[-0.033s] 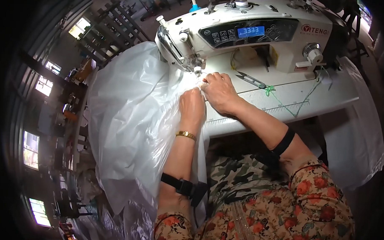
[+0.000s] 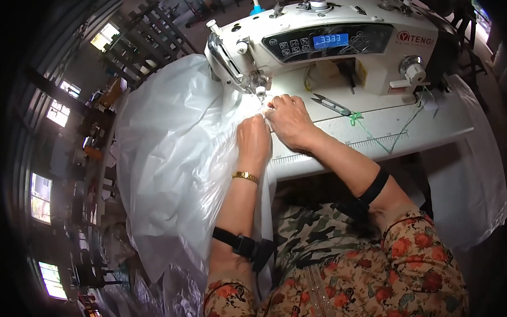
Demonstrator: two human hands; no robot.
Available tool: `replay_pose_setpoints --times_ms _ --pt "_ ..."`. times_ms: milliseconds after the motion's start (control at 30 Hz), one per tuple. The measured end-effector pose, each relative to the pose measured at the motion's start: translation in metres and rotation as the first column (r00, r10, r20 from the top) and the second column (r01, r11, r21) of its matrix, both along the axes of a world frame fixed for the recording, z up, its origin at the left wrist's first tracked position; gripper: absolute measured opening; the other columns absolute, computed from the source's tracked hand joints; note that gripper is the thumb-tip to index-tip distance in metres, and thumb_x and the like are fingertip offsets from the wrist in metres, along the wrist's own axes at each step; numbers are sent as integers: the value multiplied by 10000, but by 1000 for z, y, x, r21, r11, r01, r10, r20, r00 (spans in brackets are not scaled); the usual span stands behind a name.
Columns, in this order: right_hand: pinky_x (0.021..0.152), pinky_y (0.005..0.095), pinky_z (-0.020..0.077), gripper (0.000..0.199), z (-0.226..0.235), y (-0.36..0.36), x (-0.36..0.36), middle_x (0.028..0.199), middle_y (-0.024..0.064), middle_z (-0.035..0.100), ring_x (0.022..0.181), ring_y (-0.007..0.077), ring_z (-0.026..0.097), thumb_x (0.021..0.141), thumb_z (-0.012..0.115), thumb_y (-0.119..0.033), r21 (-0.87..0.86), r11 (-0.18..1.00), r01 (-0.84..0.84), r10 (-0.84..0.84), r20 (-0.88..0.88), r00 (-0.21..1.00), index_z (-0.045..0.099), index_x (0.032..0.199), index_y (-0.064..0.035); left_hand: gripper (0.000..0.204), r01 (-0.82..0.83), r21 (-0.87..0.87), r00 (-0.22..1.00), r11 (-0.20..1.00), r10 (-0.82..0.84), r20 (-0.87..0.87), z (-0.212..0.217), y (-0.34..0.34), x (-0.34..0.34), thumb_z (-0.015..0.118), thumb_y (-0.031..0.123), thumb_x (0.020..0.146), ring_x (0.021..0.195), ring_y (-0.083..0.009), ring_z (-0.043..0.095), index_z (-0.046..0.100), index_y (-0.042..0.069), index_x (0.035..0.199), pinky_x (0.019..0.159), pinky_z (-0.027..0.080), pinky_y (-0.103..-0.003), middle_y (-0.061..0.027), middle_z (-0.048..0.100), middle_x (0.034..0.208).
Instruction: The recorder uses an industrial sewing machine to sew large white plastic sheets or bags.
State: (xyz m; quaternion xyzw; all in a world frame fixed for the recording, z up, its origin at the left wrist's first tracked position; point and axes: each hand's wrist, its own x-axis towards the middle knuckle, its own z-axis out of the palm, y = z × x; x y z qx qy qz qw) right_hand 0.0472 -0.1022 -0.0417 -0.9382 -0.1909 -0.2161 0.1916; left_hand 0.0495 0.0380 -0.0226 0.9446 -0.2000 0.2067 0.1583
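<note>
A large, translucent white plastic sheet (image 2: 173,150) hangs in folds over the left side of the sewing machine (image 2: 230,37). My left hand (image 2: 253,137) is closed on its gathered edge, just in front of the needle area (image 2: 261,98). Touching it on the right, my right hand (image 2: 289,122) has its fingers bent and pinched together at the same edge, close to the presser foot. Bright lamp light washes out the material there, and my fingers partly hide it. Thread snips (image 2: 332,105) lie on the machine bed to the right of my right hand.
Green thread (image 2: 371,139) trails across the machine bed (image 2: 427,128), over a printed ruler scale. A handwheel knob (image 2: 415,73) and a lit display (image 2: 331,41) are on the machine. Another pale sheet (image 2: 467,188) hangs off the right end. Racks (image 2: 149,34) stand at the far left.
</note>
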Motion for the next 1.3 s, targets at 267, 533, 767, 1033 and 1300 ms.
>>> replay_pose_setpoints --times_ms 267,533,767,1033,1300 --pt "1005 432 371 253 2 -5 0 1165 115 610 1156 285 524 933 535 -191 45 997 -67 67 9 998 701 1099 -95 147 147 205 980 968 -113 -166 63 22 -26 599 71 830 800 -413 649 698 -4 909 765 518 -476 -238 664 806" --pt "1001 413 371 250 6 -15 -9 1150 102 601 1132 275 519 922 579 -161 55 979 -195 193 42 980 682 1139 -94 520 -361 435 894 825 173 414 130 242 -9 609 345 928 1069 -403 620 547 -14 1298 933 493 -439 -235 642 1184" --pt "963 401 406 238 18 -13 -17 1206 74 623 1101 268 549 927 579 -150 46 954 -297 297 7 955 670 1147 -138 432 -544 265 795 796 590 -141 7 259 6 616 436 934 976 -428 647 596 51 1130 813 516 -505 -242 683 1040" --pt "906 394 412 142 18 -13 -15 1099 63 634 1034 253 550 904 579 -117 -39 926 -375 374 -20 927 642 1029 -94 323 -570 75 812 818 575 -97 -17 277 -106 570 309 974 828 -460 633 622 -9 951 720 492 -531 -245 670 850" --pt "892 404 408 98 9 -38 2 987 57 625 1019 253 549 861 584 -125 19 946 -325 325 -30 945 654 928 -104 364 -393 -856 408 337 898 166 -16 350 -297 527 266 1020 761 -255 570 591 -84 941 719 484 -407 -169 618 886"
